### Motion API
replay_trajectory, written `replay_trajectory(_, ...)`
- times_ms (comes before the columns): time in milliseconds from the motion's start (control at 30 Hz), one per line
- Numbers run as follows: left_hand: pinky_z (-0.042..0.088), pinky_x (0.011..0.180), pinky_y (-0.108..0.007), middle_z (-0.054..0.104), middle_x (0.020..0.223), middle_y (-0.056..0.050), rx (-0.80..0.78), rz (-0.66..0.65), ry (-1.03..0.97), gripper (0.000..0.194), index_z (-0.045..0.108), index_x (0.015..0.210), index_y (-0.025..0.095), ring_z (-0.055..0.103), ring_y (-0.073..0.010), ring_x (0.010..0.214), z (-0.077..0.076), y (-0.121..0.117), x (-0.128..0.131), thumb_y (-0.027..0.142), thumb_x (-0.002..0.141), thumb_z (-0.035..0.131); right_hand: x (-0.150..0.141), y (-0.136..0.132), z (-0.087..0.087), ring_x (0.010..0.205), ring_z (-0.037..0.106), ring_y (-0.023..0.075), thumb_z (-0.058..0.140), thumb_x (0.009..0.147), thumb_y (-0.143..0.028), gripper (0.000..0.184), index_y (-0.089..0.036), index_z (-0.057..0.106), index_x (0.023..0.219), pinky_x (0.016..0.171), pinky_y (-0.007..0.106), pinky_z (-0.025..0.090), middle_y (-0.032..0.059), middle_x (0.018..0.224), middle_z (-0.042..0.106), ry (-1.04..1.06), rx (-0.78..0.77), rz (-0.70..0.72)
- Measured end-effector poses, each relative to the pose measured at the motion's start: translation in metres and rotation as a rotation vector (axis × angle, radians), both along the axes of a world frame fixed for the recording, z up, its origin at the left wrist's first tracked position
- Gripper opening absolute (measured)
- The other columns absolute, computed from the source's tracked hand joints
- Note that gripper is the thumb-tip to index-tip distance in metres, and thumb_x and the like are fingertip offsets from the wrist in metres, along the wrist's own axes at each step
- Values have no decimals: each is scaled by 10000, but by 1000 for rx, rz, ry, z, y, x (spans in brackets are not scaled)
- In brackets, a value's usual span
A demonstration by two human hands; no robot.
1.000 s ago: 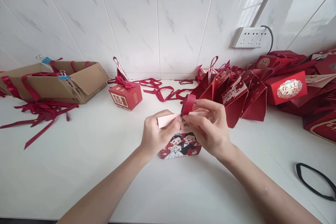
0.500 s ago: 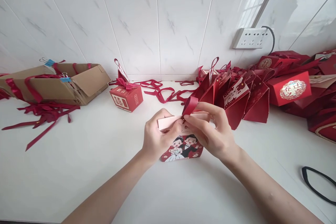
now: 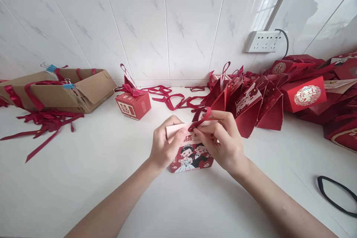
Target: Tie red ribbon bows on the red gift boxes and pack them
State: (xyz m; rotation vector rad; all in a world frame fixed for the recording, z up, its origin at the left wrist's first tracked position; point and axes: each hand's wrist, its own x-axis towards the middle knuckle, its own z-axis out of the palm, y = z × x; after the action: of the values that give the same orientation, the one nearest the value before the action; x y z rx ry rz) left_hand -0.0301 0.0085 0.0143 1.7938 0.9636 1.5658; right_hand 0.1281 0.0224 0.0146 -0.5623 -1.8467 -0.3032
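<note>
A red gift box (image 3: 191,159) printed with a cartoon bride and groom stands upright on the white table in front of me. My left hand (image 3: 166,143) is closed on the left part of its pale top edge, thumb on the near face. At the middle of that edge a dark red ribbon (image 3: 205,114) stands up in a loop. The fingers of my right hand (image 3: 224,139) pinch the ribbon's base by the box top. My right fingers cover the upper right of the box.
A cardboard box (image 3: 55,95) draped with ribbons and clips stands left, by a ribbon pile (image 3: 48,124). Behind are a small red box (image 3: 134,105) and loose ribbons (image 3: 173,100). Several red boxes (image 3: 304,95) crowd the right, below a power strip (image 3: 263,41). A black loop (image 3: 334,193) lies right.
The ribbon loop has opened wider and tilts to the right. My right hand has shifted slightly down and left, and more of the printing below the top edge shows.
</note>
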Motion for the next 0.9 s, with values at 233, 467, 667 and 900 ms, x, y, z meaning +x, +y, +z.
replay_trajectory(233, 337, 448, -184, 422, 556, 57, -11, 74, 34, 196, 459, 657, 185, 401, -76, 496, 2, 0, 1, 229, 780, 605, 1, -2, 2, 740, 595, 121, 570, 851, -58, 179, -221, 515, 898, 551, 222, 523, 22, 845, 548, 38, -156, 70)
replay_trajectory(467, 355, 442, -175, 463, 569, 53, -84, -11, 26, 191, 482, 683, 187, 430, -75, 496, 6, 0, 2, 241, 758, 649, 2, -7, 11, 625, 614, 111, 692, 793, -230, 168, -228, 552, 886, 501, 198, 505, -23, 738, 630, 326, -627, 168)
replay_trajectory(667, 441, 505, -178, 577, 665, 14, -112, -68, 4, 87, 577, 793, 179, 550, -103, 585, 4, -2, 3, 253, 792, 623, -1, -12, 14, 601, 551, 95, 622, 850, -232, 112, -199, 586, 750, 535, 202, 456, -20, 693, 587, 244, -588, 109)
replay_trajectory(900, 411, 467, -153, 510, 589, 43, -57, 102, 33, 160, 527, 681, 175, 491, -75, 524, 2, -6, 8, 249, 783, 626, 7, -8, 13, 641, 520, 97, 548, 890, -213, 66, -204, 586, 837, 555, 211, 438, -12, 743, 559, 198, -702, 279)
